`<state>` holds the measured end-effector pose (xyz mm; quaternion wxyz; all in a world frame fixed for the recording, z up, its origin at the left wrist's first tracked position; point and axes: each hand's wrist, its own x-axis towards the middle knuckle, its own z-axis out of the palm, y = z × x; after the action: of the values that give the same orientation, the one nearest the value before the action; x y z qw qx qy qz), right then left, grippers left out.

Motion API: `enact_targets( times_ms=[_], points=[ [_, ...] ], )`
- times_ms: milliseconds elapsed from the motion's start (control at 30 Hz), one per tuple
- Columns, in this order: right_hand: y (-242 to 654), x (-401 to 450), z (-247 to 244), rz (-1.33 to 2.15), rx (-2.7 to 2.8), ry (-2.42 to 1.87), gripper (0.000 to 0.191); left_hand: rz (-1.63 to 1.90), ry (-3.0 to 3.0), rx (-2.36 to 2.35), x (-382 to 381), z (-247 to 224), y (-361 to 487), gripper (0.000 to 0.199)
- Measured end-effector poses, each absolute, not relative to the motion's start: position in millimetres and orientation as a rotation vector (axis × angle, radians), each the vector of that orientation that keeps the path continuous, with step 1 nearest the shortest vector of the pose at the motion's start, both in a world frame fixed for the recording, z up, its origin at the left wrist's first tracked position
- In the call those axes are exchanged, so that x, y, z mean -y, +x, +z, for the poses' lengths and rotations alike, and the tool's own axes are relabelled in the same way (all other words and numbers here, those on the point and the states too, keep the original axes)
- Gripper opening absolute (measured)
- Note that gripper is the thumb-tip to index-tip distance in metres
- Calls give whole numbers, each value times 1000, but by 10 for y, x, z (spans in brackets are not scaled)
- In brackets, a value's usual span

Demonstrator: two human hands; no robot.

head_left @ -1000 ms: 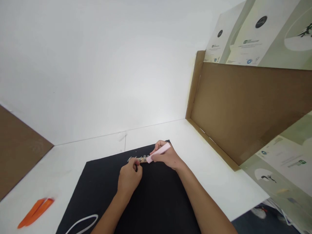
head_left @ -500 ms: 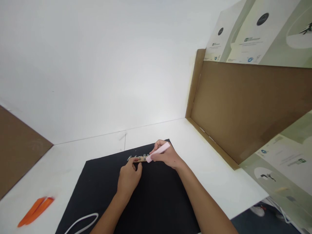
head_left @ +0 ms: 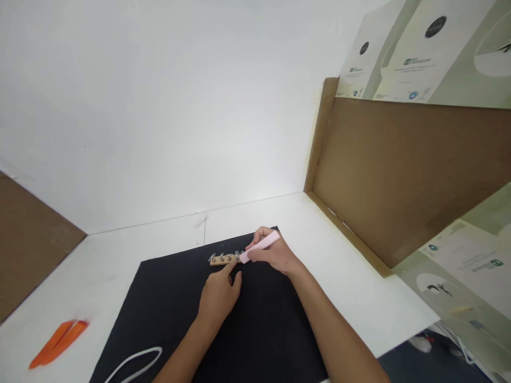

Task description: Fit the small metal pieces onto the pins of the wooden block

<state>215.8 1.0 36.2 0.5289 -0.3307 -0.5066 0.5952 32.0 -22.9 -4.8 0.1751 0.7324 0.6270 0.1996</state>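
A narrow wooden strip (head_left: 222, 259) with several small metal bolts along it lies on the black mat (head_left: 167, 298). My right hand (head_left: 271, 252) grips a pink marker (head_left: 265, 240), and the marker's lower end rests at the strip's right end, among the bolts. My left hand (head_left: 219, 299) sits just below the strip, with its fingers apart and nothing in them. Its index fingertip is at the strip's lower edge, though contact is hard to tell.
Two orange plastic wedges (head_left: 59, 344) lie on the white table (head_left: 339, 276) at the lower left. A white cord loop (head_left: 133, 365) lies on the mat's near edge. Brown cardboard panels (head_left: 383, 181) and printed sheets stand along the right.
My left hand has let go of the wooden strip and moved down and right, with its index finger extended. The strip now shows more fully. My right hand and the marker have barely moved.
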Motion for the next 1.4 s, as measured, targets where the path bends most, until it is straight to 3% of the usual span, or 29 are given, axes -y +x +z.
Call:
enact_targets(
  times_ms=[400, 700, 1033, 1400],
  points=[
    [2149, 14, 402, 1436, 1210, -788, 29, 652, 1617, -1394, 109, -73, 332, 55],
    [2164, 3, 396, 1430, 1212, -782, 29, 827, 1690, -1610, 119, -192, 398, 26],
    [2159, -4, 383, 1437, 1193, -759, 31, 825, 1696, -1639, 161, -201, 396, 20],
    [2182, -81, 330, 1374, 1066, -842, 36, 901, 1685, -1634, 248, -60, 297, 27]
  ],
)
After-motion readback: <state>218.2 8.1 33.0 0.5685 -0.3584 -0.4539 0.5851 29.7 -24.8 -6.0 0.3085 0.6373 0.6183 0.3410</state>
